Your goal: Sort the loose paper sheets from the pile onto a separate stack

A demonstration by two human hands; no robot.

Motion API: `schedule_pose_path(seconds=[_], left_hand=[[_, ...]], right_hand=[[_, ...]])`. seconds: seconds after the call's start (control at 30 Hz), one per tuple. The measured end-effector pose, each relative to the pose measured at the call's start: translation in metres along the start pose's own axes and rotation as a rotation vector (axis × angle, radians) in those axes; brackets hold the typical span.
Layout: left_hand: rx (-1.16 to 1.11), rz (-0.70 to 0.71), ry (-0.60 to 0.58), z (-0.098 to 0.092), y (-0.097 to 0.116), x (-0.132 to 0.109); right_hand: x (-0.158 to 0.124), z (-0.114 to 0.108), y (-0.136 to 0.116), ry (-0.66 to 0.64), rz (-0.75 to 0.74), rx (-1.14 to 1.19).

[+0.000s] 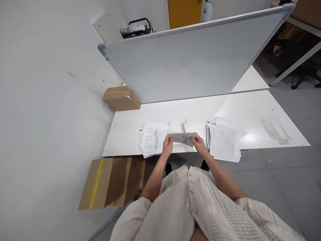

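Between my two hands is a printed sheet of paper [179, 137], held by its left and right ends above the table's front edge. My left hand [168, 146] is closed on the left end, thumb on top. The right end is pinched in my right hand [199, 144]. A pile of printed papers [154, 137] lies on the table to the left of my left hand. Another, uneven paper stack [224, 140] sits beside my right hand and juts over the front edge. Just behind the held sheet lies a small pale, stick-like object [185, 127], partly covered.
A whiteboard [180, 60] stands upright across the white table [253, 117]. On the table's left end is a cardboard box [122, 98]. More cardboard boxes [100, 184] stand on the floor at left, against the wall. Dark smudges [276, 130] mark the tabletop at right.
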State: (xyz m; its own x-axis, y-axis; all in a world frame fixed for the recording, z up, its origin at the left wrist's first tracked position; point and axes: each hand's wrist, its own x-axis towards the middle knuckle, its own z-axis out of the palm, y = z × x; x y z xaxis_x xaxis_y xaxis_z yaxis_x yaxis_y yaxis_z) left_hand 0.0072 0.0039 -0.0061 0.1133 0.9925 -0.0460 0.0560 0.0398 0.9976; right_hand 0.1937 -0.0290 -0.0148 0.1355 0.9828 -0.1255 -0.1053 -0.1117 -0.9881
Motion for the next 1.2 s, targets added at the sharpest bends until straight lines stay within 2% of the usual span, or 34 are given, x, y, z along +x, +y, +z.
schedule_pose_path(seconds=[0.2, 0.33, 0.57, 0.7, 0.83, 0.97, 1.07, 1.2], left_hand=[[0.145, 0.048, -0.012, 0.0, -0.011, -0.001], [0.233, 0.014, -0.068, 0.001, -0.024, -0.001], [0.298, 0.061, -0.039, 0.0, -0.027, 0.0], [0.337, 0.063, -0.033, 0.0, -0.028, 0.001], [0.408, 0.134, -0.014, -0.01, -0.016, 0.002], [0.614, 0.291, -0.099, -0.016, 0.012, 0.001], [0.752, 0.414, -0.229, -0.004, 0.031, -0.003], [0.793, 0.473, -0.383, 0.017, 0.041, -0.01]], right_hand=[[0.009, -0.008, 0.027, 0.001, -0.023, -0.021], [0.01, -0.014, 0.042, -0.003, -0.013, -0.103], [0.008, -0.011, 0.035, 0.017, -0.07, -0.149], [0.009, -0.006, 0.033, -0.003, -0.047, -0.176], [0.004, -0.008, 0.017, -0.041, -0.048, -0.216], [-0.009, -0.015, -0.021, 0.022, -0.192, -0.545], [-0.016, -0.013, -0.042, -0.062, -0.273, -0.759], [-0.016, -0.008, -0.039, -0.155, -0.194, -0.856]])
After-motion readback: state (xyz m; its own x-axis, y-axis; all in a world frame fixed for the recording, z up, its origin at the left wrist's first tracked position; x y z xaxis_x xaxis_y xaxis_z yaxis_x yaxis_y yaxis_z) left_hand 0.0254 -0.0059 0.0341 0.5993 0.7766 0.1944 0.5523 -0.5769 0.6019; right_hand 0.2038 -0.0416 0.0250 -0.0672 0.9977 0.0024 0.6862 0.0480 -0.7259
